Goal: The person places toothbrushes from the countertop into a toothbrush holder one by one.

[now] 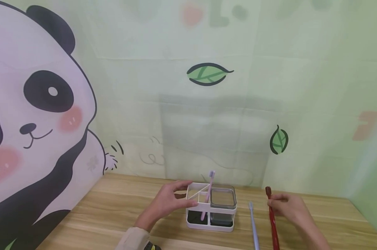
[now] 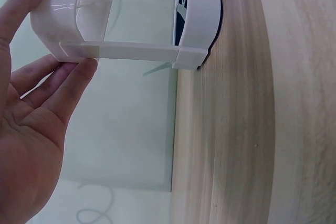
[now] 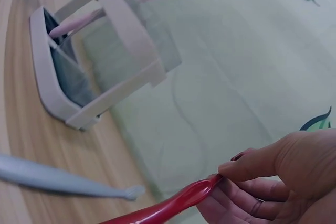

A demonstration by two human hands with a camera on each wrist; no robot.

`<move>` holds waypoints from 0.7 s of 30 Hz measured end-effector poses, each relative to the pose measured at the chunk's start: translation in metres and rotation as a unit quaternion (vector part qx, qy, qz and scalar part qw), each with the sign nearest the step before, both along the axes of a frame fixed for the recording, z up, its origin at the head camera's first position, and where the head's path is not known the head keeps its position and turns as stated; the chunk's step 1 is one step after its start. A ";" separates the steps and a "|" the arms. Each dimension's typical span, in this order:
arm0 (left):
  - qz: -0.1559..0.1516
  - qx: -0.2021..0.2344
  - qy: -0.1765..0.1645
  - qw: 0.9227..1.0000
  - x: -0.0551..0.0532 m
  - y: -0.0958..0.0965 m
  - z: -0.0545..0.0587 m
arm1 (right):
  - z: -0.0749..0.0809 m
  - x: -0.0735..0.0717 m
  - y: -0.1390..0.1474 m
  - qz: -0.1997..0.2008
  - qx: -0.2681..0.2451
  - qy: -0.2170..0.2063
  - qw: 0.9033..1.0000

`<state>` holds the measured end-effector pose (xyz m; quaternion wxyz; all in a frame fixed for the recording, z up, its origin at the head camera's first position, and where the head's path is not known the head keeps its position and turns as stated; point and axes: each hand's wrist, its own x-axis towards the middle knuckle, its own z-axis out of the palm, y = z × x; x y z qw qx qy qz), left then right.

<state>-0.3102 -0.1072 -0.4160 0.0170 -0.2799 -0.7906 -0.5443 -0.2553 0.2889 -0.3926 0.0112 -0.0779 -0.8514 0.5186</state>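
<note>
Fingers of the right hand (image 1: 286,208) pinch a glossy red plastic toothbrush (image 1: 273,225) just below its dark head; its lower end runs out of view, so I cannot tell whether that rests on anything. Such a grip near the head probably leaves the handle free. Opposite, the left hand (image 1: 167,200) holds the upper band of a white plastic toothbrush holder (image 1: 219,228), thumb in front and fingers behind, seemingly to steady it. Inside, a slim pink toothbrush (image 1: 210,187) leans with its head above the rim, the divided top presumably keeping it from tipping over; a smoky transparent cup (image 1: 221,218) fills the compartment to its right. Between the holder and the red brush, apart from both, lies a pale blue toothbrush (image 1: 254,225).

Pale wood-grain covers the worktop (image 1: 113,208), with the holder standing well back. Behind it hangs a light green fabric backdrop (image 1: 129,104), printed with a large panda (image 1: 50,139) and green leaves (image 1: 207,74).
</note>
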 end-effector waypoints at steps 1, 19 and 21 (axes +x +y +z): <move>0.000 -0.001 -0.001 1.000 0.000 0.000 0.000 | 0.003 0.000 -0.001 -0.001 -0.001 0.004 1.000; 0.003 0.000 -0.005 1.000 0.000 0.000 0.000 | 0.040 0.014 -0.018 0.005 -0.031 0.091 0.995; 0.003 -0.001 -0.002 1.000 -0.001 0.001 0.000 | 0.044 0.014 -0.021 0.004 -0.036 0.101 0.994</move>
